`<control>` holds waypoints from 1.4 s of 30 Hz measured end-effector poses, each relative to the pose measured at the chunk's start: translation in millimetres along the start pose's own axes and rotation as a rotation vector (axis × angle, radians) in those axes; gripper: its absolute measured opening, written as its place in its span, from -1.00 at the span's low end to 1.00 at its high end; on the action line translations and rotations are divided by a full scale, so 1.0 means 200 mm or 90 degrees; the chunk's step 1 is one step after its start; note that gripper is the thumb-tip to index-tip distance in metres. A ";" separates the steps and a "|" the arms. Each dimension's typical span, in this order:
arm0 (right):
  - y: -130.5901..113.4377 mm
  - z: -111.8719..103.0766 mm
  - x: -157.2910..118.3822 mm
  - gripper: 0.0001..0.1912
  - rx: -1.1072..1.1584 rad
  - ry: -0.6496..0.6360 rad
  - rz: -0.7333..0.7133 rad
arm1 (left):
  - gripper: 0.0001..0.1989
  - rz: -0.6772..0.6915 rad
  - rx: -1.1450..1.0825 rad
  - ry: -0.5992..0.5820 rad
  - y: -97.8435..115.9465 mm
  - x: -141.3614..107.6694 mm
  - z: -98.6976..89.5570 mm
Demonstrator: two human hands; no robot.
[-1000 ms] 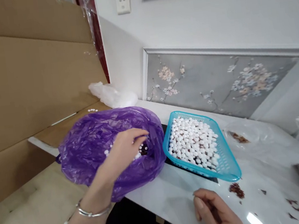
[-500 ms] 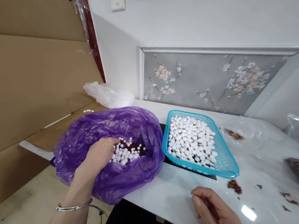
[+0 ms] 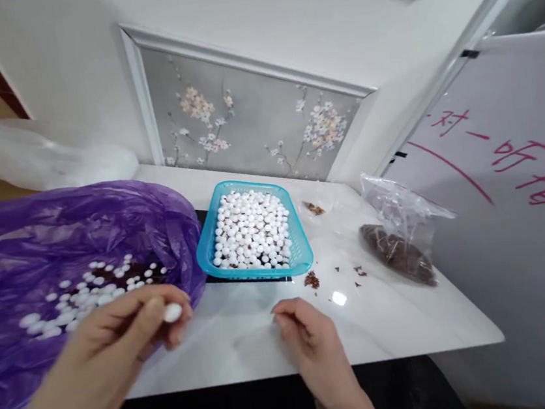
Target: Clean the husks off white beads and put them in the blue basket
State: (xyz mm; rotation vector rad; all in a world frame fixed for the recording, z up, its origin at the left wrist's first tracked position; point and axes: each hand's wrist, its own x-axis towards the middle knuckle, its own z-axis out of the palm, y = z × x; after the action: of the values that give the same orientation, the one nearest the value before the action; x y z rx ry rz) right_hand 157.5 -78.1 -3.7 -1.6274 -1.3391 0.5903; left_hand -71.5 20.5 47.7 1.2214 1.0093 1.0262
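My left hand (image 3: 125,339) pinches a small white ball (image 3: 172,312) between thumb and fingers, in front of the open purple plastic bag (image 3: 164,207). Inside that bag, white balls (image 3: 86,296) of several sizes lie over dark brown bits. A blue plastic basket (image 3: 301,247) stands to the right of the bag, filled with white balls (image 3: 253,226) with brown shreds between them. My right hand (image 3: 313,344) is closed over the table's front part, thumb and forefinger together. Whatever it may hold is hidden.
Reddish-brown shreds (image 3: 311,280) lie on the white table (image 3: 386,336) beside the basket. A clear bag of brown material (image 3: 399,252) rests at the right. Behind it stands a whiteboard (image 3: 510,217) with red writing. Crumpled clear plastic (image 3: 45,158) lies at the back left.
My left hand has come out of the purple bag with a white ball in its fingers. The view has swung right, bringing the whiteboard in. My right hand stays closed.
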 end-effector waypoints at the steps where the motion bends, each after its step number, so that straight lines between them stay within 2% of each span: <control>1: 0.03 -0.05 0.01 -0.81 -0.051 0.049 0.007 | -0.77 -0.029 -0.051 -0.054 -0.03 -0.02 0.06; 3: 0.11 -0.15 0.03 -0.80 -0.102 0.114 0.034 | -0.77 -0.139 -0.131 -0.119 -0.09 -0.04 0.18; 4: 0.14 -0.19 0.05 -0.80 -0.120 0.136 0.043 | -0.77 -0.188 -0.170 -0.126 -0.11 -0.05 0.23; 7: 0.19 -0.27 0.12 -0.81 -0.171 0.153 0.048 | -0.77 -0.298 -0.255 -0.098 -0.17 -0.03 0.31; 10: 0.20 -0.26 0.17 -0.83 -0.217 0.133 0.040 | -0.76 -0.333 -0.297 -0.070 -0.20 -0.01 0.32; 14: 0.19 -0.21 0.20 -0.79 -0.263 0.131 0.044 | -0.76 -0.340 -0.325 -0.067 -0.22 0.00 0.31; 18: 0.20 -0.20 0.20 -0.80 -0.268 0.136 0.035 | -0.76 -0.341 -0.343 -0.085 -0.22 0.00 0.31; 23: 0.22 -0.22 0.16 -0.84 -0.219 0.149 0.008 | -0.75 -0.323 -0.353 -0.135 -0.23 0.00 0.30; 30: 0.23 -0.21 0.12 -0.92 -0.149 0.170 0.043 | -0.85 -0.289 -0.351 -0.190 -0.24 -0.02 0.29; 37: 0.16 -0.17 0.08 -0.92 0.006 0.092 0.026 | -0.85 -0.290 -0.337 -0.218 -0.23 -0.02 0.30; 42: 0.03 -0.04 0.00 -0.96 0.303 -0.001 0.054 | -0.79 -0.287 -0.348 -0.214 -0.25 -0.03 0.30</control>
State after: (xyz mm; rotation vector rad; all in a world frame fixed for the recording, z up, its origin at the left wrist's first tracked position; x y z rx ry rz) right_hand 166.9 -80.3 -6.2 -1.2947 -1.0339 0.8856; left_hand -11.3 -2.1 3.3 0.6426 0.6368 0.6478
